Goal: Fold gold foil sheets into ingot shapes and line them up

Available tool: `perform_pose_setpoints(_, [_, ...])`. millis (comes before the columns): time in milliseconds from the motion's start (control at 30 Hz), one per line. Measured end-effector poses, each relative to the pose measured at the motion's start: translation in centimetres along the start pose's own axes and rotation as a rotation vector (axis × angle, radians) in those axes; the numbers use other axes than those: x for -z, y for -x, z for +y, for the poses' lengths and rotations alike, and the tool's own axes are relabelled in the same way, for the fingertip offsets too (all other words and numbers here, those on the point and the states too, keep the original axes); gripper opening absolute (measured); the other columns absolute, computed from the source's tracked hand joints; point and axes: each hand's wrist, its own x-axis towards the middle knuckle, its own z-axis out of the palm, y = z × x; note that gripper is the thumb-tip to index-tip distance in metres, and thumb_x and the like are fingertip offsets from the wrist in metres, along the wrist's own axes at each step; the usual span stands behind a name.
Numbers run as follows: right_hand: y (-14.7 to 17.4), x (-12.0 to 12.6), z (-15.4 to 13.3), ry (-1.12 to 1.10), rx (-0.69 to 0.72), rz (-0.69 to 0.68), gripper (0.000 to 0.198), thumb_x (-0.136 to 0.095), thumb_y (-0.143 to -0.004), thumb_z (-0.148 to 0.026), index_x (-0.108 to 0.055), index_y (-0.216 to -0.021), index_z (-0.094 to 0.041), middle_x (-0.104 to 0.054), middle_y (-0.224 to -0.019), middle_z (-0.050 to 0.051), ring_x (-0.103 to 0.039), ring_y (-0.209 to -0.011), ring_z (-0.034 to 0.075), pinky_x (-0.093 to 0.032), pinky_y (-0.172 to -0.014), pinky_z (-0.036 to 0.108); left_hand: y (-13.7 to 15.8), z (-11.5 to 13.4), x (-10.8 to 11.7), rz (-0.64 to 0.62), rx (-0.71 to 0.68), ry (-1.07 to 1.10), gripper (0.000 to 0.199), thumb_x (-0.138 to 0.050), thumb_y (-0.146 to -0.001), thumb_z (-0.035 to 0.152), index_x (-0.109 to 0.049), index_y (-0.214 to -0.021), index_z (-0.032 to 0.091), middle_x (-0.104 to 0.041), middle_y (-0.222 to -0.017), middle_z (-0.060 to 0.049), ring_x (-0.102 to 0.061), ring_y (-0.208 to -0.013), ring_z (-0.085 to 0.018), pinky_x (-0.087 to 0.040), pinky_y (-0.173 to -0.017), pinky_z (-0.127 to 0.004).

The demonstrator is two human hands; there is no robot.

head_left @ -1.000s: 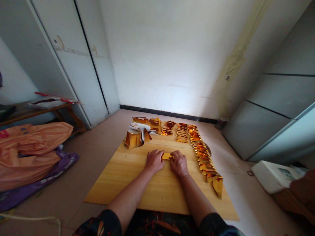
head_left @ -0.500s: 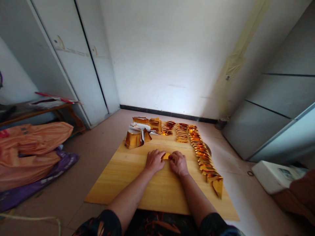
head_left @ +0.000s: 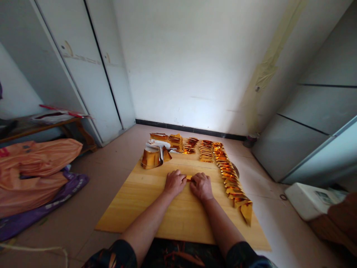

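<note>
Between my two hands, low over the wooden board [head_left: 173, 208], is a small piece of gold foil paper [head_left: 189, 178]. My left hand [head_left: 175, 183] pinches its left end with curled fingers. At the right end, my right hand [head_left: 202, 185] has its fingers closed on it; the fingers hide most of that side. Beyond my left hand stands a curved stack of gold foil sheets [head_left: 152, 158] with white backs. To the right, a long row of folded gold foil pieces [head_left: 228, 176] runs down the board's edge.
Shorter rows of folded foil [head_left: 206, 150] and more foil stacks [head_left: 175, 141] line the board's far side. Orange and purple bags [head_left: 41, 160] lie on the left floor. A white box [head_left: 304, 201] sits at right; a wardrobe [head_left: 83, 67] stands at left.
My fingers have closed in a little over the foil piece, and less of it shows between them. The stacks and rows stay where they were.
</note>
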Motion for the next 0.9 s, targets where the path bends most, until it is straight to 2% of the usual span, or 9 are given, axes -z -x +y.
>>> perform_pose_setpoints(200, [-0.2, -0.5, 0.2, -0.001, 0.022, 0.049, 0.019, -0.054, -0.088, -0.023, -0.067, -0.074, -0.021, -0.065, -0.080, 0.004, -0.051, -0.081, 0.016, -0.025, -0.070, 0.029, -0.2, 0.1, 0.1, -0.008, 0.017, 0.002, 0.029, -0.041, -0.093, 0.030, -0.069, -0.101, 0.027, -0.061, -0.096, -0.006, -0.055, -0.097, -0.020, -0.038, -0.082, -0.032])
perform_pose_setpoints(333, [-0.5, -1.0, 0.6, -0.027, 0.004, 0.030, 0.023, -0.051, -0.090, -0.021, -0.066, -0.072, -0.019, -0.065, -0.077, 0.004, -0.051, -0.077, 0.015, -0.026, -0.069, 0.027, -0.1, 0.1, -0.1, 0.014, 0.007, 0.040, 0.023, -0.051, -0.089, 0.033, -0.067, -0.104, 0.026, -0.063, -0.098, -0.005, -0.056, -0.099, -0.020, -0.039, -0.084, -0.032])
perform_pose_setpoints(433, [-0.6, -1.2, 0.8, -0.038, -0.007, 0.013, 0.024, -0.050, -0.091, -0.020, -0.066, -0.073, -0.019, -0.065, -0.077, 0.003, -0.052, -0.077, 0.014, -0.027, -0.068, 0.026, -0.1, 0.0, -0.3, 0.012, 0.016, 0.085, 0.033, -0.058, -0.084, 0.033, -0.061, -0.116, 0.028, -0.066, -0.104, -0.004, -0.056, -0.103, -0.020, -0.038, -0.087, -0.033])
perform_pose_setpoints(600, [-0.6, -1.5, 0.9, -0.025, 0.004, 0.017, 0.022, -0.052, -0.091, -0.020, -0.066, -0.074, -0.018, -0.064, -0.076, 0.002, -0.053, -0.076, 0.014, -0.027, -0.067, 0.026, -0.5, 0.4, -0.4, -0.012, 0.136, 0.148, 0.045, -0.062, -0.080, 0.027, -0.055, -0.125, 0.030, -0.066, -0.116, -0.002, -0.057, -0.108, -0.019, -0.036, -0.092, -0.034])
perform_pose_setpoints(733, [-0.6, -1.7, 1.1, -0.038, 0.003, 0.046, 0.023, -0.050, -0.092, -0.020, -0.065, -0.075, -0.018, -0.064, -0.076, 0.003, -0.054, -0.075, 0.014, -0.027, -0.068, 0.026, -0.8, 0.7, -0.3, -0.021, 0.207, 0.141, 0.047, -0.058, -0.080, 0.023, -0.054, -0.126, 0.031, -0.070, -0.106, -0.001, -0.061, -0.101, -0.019, -0.036, -0.090, -0.034])
perform_pose_setpoints(900, [-0.6, -1.6, 1.2, -0.058, -0.025, 0.071, 0.025, -0.049, -0.092, -0.019, -0.064, -0.072, -0.019, -0.064, -0.075, 0.003, -0.053, -0.075, 0.014, -0.028, -0.069, 0.026, -0.6, 0.6, -0.3, -0.039, 0.215, 0.143, 0.052, -0.052, -0.079, 0.016, -0.053, -0.129, 0.031, -0.071, -0.100, -0.002, -0.062, -0.096, -0.018, -0.036, -0.089, -0.033])
